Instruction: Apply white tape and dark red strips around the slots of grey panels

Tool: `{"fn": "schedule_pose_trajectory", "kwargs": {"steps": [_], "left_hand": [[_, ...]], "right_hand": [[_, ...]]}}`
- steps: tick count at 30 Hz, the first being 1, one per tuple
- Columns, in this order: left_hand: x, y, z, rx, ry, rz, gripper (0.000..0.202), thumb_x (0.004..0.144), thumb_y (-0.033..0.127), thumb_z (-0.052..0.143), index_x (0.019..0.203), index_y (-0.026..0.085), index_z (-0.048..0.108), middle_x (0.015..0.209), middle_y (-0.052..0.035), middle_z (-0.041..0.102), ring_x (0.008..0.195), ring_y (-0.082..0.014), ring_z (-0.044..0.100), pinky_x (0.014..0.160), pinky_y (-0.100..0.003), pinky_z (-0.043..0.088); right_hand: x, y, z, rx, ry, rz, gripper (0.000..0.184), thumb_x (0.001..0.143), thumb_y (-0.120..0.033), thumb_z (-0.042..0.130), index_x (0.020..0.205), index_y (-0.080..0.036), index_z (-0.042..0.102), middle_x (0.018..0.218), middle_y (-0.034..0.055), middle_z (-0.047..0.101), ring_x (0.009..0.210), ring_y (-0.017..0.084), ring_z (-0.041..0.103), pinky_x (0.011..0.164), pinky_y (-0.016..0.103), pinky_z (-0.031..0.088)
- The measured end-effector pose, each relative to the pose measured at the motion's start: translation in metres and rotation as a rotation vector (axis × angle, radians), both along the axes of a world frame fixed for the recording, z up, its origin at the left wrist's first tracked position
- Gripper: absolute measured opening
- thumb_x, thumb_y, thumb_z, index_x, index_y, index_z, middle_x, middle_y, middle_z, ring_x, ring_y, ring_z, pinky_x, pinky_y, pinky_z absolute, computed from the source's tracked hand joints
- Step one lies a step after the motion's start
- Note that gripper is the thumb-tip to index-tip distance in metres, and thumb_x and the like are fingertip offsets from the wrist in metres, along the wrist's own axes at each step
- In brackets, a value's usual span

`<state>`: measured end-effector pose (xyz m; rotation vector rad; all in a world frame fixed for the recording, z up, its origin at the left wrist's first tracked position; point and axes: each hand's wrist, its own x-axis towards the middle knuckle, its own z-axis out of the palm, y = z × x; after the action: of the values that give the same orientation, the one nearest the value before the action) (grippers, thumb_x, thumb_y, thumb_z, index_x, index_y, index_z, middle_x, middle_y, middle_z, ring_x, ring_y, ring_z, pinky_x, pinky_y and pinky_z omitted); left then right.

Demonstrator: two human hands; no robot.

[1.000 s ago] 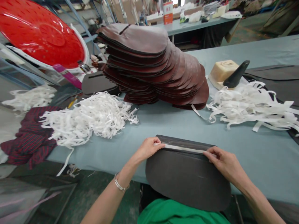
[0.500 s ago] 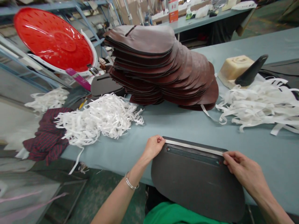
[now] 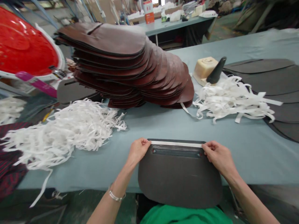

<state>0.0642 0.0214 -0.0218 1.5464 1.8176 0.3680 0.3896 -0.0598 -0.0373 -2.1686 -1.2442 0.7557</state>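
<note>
A dark grey rounded leather panel (image 3: 178, 180) lies at the near edge of the grey-blue table (image 3: 245, 149), overhanging toward me. A white tape strip (image 3: 176, 143) runs along its straight top edge, above a long narrow slot (image 3: 177, 152). My left hand (image 3: 137, 151) pinches the strip's left end with fingers closed. At the strip's right end, my right hand (image 3: 217, 155) pinches it and the panel's corner.
A tall stack of brown leather panels (image 3: 126, 65) stands behind. Piles of white paper strips lie left (image 3: 63, 130) and right (image 3: 231, 99). A cream block with a black tool (image 3: 207, 70), more dark panels (image 3: 275, 90) at right, a red round lid (image 3: 25, 49) at left.
The white strip has shifted from across the panel's middle of the slot area to the top edge, uncovering the slot. My view swung right; both hands stay at the strip's ends.
</note>
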Motion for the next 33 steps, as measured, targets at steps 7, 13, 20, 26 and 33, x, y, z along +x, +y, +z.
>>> {"fn": "schedule_pose_trajectory", "kwargs": {"steps": [7,13,20,26,33], "left_hand": [[0.005,-0.001,0.002,0.004,0.106,-0.017,0.031,0.074,0.047,0.052,0.069,0.019,0.063,0.056,0.0017,0.061,0.053,-0.0145,0.054,0.053,-0.023,0.033],[0.011,-0.010,0.002,0.140,0.215,-0.019,0.023,0.080,0.041,0.053,0.078,0.020,0.058,0.061,0.0022,0.059,0.056,-0.0149,0.055,0.057,-0.025,0.037],[0.030,-0.046,0.001,0.593,0.386,-0.355,0.025,0.092,0.023,0.040,0.109,0.021,0.058,0.105,-0.0086,0.059,0.097,-0.0220,0.055,0.082,-0.035,0.044],[0.023,-0.051,0.013,0.561,0.588,-0.500,0.042,0.090,0.032,0.048,0.132,0.029,0.046,0.123,-0.0082,0.054,0.114,-0.0263,0.049,0.092,-0.042,0.041],[0.013,-0.042,0.010,0.574,0.555,-0.414,0.037,0.092,0.029,0.044,0.129,0.027,0.047,0.126,-0.0072,0.055,0.121,-0.0247,0.046,0.096,-0.042,0.039]], "right_hand": [[-0.003,0.003,0.006,-0.064,0.012,-0.030,0.023,0.076,-0.038,0.047,0.068,-0.020,0.058,0.053,-0.0029,0.057,0.047,0.010,0.050,0.050,0.022,0.032],[-0.003,0.006,0.007,-0.076,-0.060,-0.041,0.018,0.076,-0.037,0.051,0.069,-0.020,0.057,0.055,-0.0035,0.056,0.050,0.011,0.050,0.052,0.022,0.030],[-0.024,-0.002,0.016,0.075,-0.528,0.134,0.018,0.088,-0.025,0.044,0.096,-0.019,0.059,0.070,0.0010,0.059,0.057,0.012,0.048,0.054,0.025,0.026],[-0.081,0.004,0.021,0.389,-0.670,0.720,0.033,0.091,-0.022,0.045,0.123,-0.023,0.054,0.108,0.0103,0.056,0.097,0.022,0.048,0.082,0.036,0.033],[-0.100,0.024,0.013,0.376,-0.654,0.648,0.020,0.091,-0.028,0.046,0.090,-0.015,0.061,0.104,0.0122,0.056,0.097,0.023,0.046,0.080,0.034,0.033]]}}
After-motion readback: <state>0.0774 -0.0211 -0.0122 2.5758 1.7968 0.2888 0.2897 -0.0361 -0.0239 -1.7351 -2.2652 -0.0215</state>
